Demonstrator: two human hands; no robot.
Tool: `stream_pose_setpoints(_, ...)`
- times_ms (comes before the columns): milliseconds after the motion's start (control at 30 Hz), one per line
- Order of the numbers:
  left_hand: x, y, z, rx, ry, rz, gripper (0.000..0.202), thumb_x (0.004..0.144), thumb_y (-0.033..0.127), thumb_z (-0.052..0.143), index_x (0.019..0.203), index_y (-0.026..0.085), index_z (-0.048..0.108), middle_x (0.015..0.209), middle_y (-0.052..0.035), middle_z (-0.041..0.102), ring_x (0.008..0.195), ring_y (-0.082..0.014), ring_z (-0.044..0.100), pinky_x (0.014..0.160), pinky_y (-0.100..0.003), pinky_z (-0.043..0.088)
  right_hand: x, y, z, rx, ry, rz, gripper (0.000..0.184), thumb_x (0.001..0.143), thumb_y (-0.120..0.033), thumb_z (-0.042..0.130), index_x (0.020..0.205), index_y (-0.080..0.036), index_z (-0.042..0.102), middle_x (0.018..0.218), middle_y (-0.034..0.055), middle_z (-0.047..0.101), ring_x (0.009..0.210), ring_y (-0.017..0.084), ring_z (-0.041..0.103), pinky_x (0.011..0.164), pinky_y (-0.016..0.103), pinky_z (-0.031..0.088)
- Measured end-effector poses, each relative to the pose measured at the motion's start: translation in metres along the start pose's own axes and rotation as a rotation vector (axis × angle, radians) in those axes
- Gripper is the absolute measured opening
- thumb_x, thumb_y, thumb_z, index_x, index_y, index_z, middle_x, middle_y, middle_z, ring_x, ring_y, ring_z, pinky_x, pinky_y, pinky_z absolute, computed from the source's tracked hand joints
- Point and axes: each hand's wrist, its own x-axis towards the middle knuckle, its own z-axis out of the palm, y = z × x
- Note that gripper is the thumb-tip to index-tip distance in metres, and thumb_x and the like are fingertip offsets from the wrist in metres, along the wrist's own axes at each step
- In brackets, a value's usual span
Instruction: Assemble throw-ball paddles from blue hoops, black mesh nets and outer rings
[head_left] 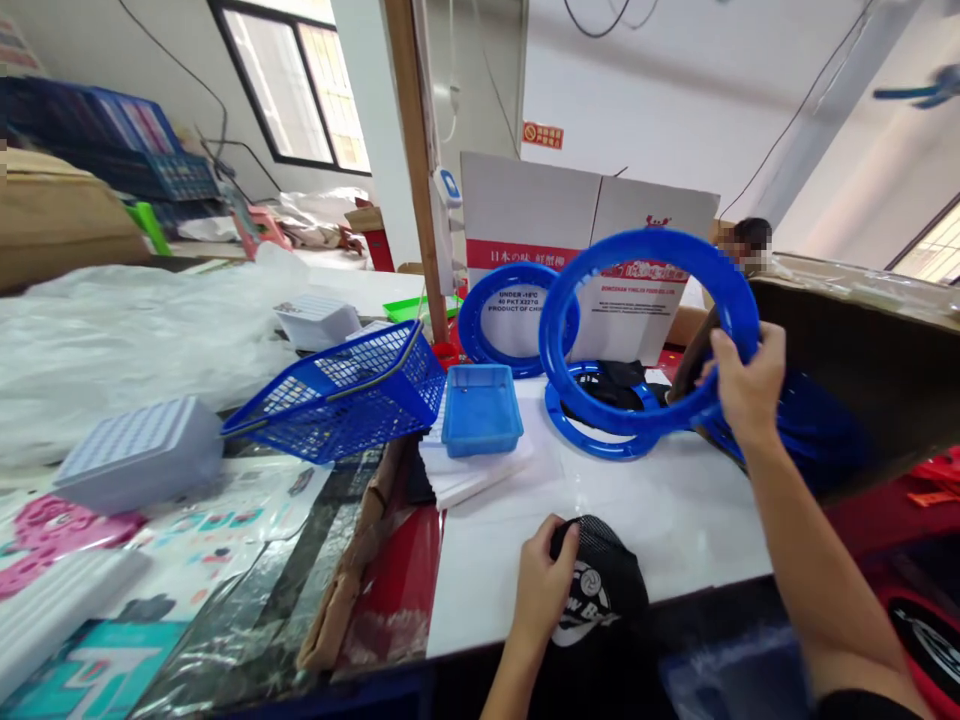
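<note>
My right hand [752,385] grips a blue plastic ring [564,300] by its right side, holding it up above the white tabletop [667,530]. Low at the table's front edge, my left hand [546,578] pinches a black mesh bag [604,580] with white ball lettering. A second blue ring [480,345] leans upright against a printed white carton [517,205]. Another ring [592,440] lies flat behind the held one, with black mesh fabric [624,374] on it.
A small blue tray [480,445] sits on a stack of white sheets [465,485]. Left of it a blue basket [352,400] lies tilted. An open brown carton [885,400] with blue rings inside stands at right. A person's head [752,243] shows behind it.
</note>
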Motion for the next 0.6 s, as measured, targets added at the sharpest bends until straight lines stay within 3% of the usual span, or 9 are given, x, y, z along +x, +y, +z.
stream_pose_setpoints(100, -0.019, -0.001, -0.004, -0.043, -0.008, 0.0, 0.048, 0.089, 0.066, 0.058, 0.072, 0.021, 0.06, 0.066, -0.0016, 0.057, 0.067, -0.0187, 0.053, 0.066, -0.029, 0.046, -0.04, 0.036, -0.05, 0.118, -0.284, 0.321, 0.042, 0.073, -0.051, 0.077, 0.095, -0.03, 0.048, 0.063, -0.0053, 0.056, 0.043, 0.018, 0.053, 0.039, 0.032, 0.044)
stream_pose_setpoints(200, -0.063, -0.002, -0.006, -0.124, -0.134, 0.012, 0.056, 0.081, 0.078, 0.063, 0.077, 0.022, 0.071, 0.077, -0.0079, 0.068, 0.072, -0.0226, 0.061, 0.071, -0.034, 0.053, -0.096, 0.081, -0.064, 0.051, -0.524, 0.544, 0.051, 0.066, -0.059, 0.077, 0.099, -0.031, 0.049, 0.055, -0.0091, 0.051, 0.039, 0.02, 0.049, 0.038, 0.033, 0.044)
stream_pose_setpoints(233, -0.08, 0.001, -0.007, -0.149, -0.272, 0.021, 0.056, 0.079, 0.079, 0.066, 0.076, 0.024, 0.074, 0.078, -0.0089, 0.07, 0.072, -0.0233, 0.063, 0.072, -0.035, 0.054, -0.114, 0.094, -0.063, 0.025, -0.586, 0.591, 0.049, 0.07, -0.062, 0.073, 0.1, -0.03, 0.05, 0.056, -0.0084, 0.052, 0.041, 0.021, 0.052, 0.04, 0.034, 0.046)
stream_pose_setpoints(300, -0.111, 0.011, -0.007, -0.191, -0.683, -0.018, 0.058, 0.086, 0.079, 0.059, 0.066, 0.026, 0.074, 0.065, -0.0081, 0.066, 0.061, -0.0221, 0.061, 0.065, -0.035, 0.053, -0.147, 0.111, -0.057, -0.082, -0.65, 0.573, 0.053, 0.074, -0.063, 0.066, 0.111, -0.028, 0.052, 0.069, -0.0025, 0.063, 0.052, 0.025, 0.062, 0.05, 0.04, 0.054)
stream_pose_setpoints(367, -0.127, 0.029, -0.01, -0.231, -0.859, -0.063, 0.057, 0.089, 0.075, 0.057, 0.065, 0.027, 0.075, 0.058, -0.0067, 0.062, 0.052, -0.0207, 0.057, 0.056, -0.034, 0.05, -0.169, 0.116, -0.051, -0.251, -0.637, 0.414, 0.062, 0.08, -0.06, 0.061, 0.128, -0.023, 0.052, 0.095, 0.008, 0.072, 0.078, 0.031, 0.072, 0.072, 0.047, 0.06)
stream_pose_setpoints(467, -0.118, 0.061, -0.019, -0.259, -0.867, -0.084, 0.036, 0.087, 0.059, 0.073, 0.092, 0.025, 0.081, 0.08, -0.0083, 0.074, 0.071, -0.0229, 0.069, 0.068, -0.033, 0.054, -0.183, 0.107, -0.044, -0.504, -0.621, 0.152, 0.059, 0.09, -0.048, 0.053, 0.14, -0.017, 0.051, 0.125, 0.0191, 0.069, 0.116, 0.036, 0.067, 0.099, 0.051, 0.053)
stream_pose_setpoints(533, -0.095, 0.08, -0.026, -0.159, -0.694, -0.057, 0.025, 0.089, 0.046, 0.073, 0.1, 0.024, 0.079, 0.09, -0.0076, 0.075, 0.082, -0.0232, 0.069, 0.075, -0.033, 0.055, -0.186, 0.099, -0.044, -0.648, -0.696, 0.056, 0.047, 0.096, -0.04, 0.049, 0.137, -0.018, 0.056, 0.128, 0.0203, 0.068, 0.12, 0.037, 0.065, 0.099, 0.049, 0.051)
stream_pose_setpoints(600, -0.065, 0.096, -0.031, -0.087, -0.591, 0.004, 0.013, 0.09, 0.035, 0.071, 0.095, 0.024, 0.076, 0.091, -0.0044, 0.075, 0.085, -0.0217, 0.068, 0.081, -0.032, 0.054, -0.189, 0.091, -0.049, -0.772, -0.799, 0.015, 0.039, 0.099, -0.035, 0.046, 0.132, -0.02, 0.062, 0.125, 0.0197, 0.067, 0.113, 0.036, 0.066, 0.091, 0.047, 0.052)
